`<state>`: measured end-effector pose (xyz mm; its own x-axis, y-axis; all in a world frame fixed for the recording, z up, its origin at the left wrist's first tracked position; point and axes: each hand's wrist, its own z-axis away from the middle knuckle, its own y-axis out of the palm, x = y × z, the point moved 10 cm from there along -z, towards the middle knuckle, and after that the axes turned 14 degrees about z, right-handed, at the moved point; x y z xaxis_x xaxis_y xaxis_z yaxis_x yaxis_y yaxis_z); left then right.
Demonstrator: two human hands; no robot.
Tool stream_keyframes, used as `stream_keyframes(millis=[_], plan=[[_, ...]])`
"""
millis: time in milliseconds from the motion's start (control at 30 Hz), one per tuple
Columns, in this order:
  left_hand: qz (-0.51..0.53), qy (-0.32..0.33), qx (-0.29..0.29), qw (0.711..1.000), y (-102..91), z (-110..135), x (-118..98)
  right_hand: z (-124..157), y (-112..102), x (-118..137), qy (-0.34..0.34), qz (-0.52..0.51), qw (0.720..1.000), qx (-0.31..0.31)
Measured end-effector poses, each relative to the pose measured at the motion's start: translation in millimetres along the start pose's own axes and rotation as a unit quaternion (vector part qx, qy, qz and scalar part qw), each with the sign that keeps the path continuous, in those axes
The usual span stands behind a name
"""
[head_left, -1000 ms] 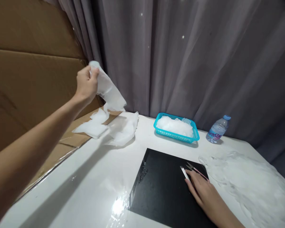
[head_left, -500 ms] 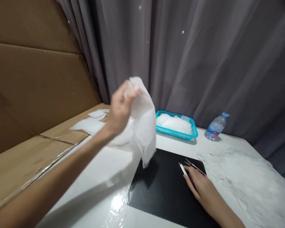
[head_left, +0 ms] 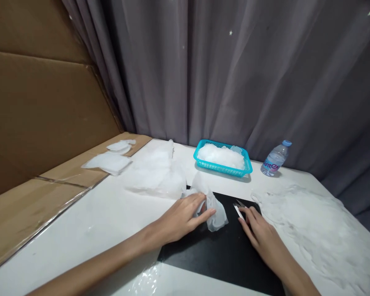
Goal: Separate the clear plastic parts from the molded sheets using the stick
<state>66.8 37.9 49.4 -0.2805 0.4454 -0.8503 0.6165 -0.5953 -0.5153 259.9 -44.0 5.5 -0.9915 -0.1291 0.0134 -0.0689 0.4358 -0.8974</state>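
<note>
My left hand [head_left: 188,213] reaches in from the left, its fingers closed on a thin, translucent white pouch [head_left: 217,216] of crumpled sheet material. The pouch bunches above the black mat [head_left: 216,255], and part of it hangs past the thumb. A small reddish patch shows between the fingers; I cannot tell what it is. Over the mat's right side, my right hand [head_left: 260,232] is curled around a slim white tool [head_left: 238,211] whose tip points away from me. Scissors [head_left: 241,204] with metal blades lie just beyond those fingers, the rest hidden under the hand.
A blue basket [head_left: 223,169] heaped with white fluffy stuffing stands at the back, a water bottle [head_left: 274,159] to its right. White padded sheets [head_left: 158,174] and flat white pouches [head_left: 107,162] lie left, partly on cardboard [head_left: 61,176]. A wide white sheet [head_left: 320,230] covers the right side.
My left hand has come down from the air, bringing the pouch low over the mat. My right hand has shifted slightly with the white tool, covering the scissors' pink handle.
</note>
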Motion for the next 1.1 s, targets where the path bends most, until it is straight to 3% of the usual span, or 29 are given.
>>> stream_keyframes(millis=[67,133,233,300,433,600,700,800,867,967,1100], plan=[[0.057,-0.031,0.011,0.998,0.6,5,6,-2,-7,2,0.005,0.006,1.000,-0.006],[0.198,-0.080,0.002,0.977,5.3,8,16,-5,-19,9,0.008,-0.004,1.000,-0.023],[0.410,-0.148,-0.001,0.900,24.8,9,28,-6,-39,31,-0.002,-0.047,0.997,-0.054],[0.493,-0.192,0.009,0.848,39.5,10,32,-6,-46,50,-0.022,-0.071,0.996,-0.058],[0.622,-0.231,0.030,0.748,55.0,17,29,-4,-37,77,-0.060,-0.074,0.995,-0.030],[0.652,-0.268,0.092,0.703,67.2,30,17,-17,-15,73,-0.064,-0.035,0.997,-0.011],[0.667,-0.294,0.073,0.681,71.6,34,14,-25,-13,62,-0.034,-0.079,0.996,-0.010],[0.695,-0.287,0.011,0.659,67.9,31,14,-23,-35,56,0.007,-0.175,0.983,-0.055],[0.712,-0.274,-0.007,0.646,66.2,29,12,-16,-59,63,-0.002,-0.205,0.973,-0.107],[0.736,-0.242,0.006,0.632,65.6,27,3,-2,-83,91,-0.065,-0.143,0.976,-0.150],[0.774,-0.210,0.058,0.594,69.2,27,-13,12,-86,116,-0.123,-0.026,0.974,-0.190]])
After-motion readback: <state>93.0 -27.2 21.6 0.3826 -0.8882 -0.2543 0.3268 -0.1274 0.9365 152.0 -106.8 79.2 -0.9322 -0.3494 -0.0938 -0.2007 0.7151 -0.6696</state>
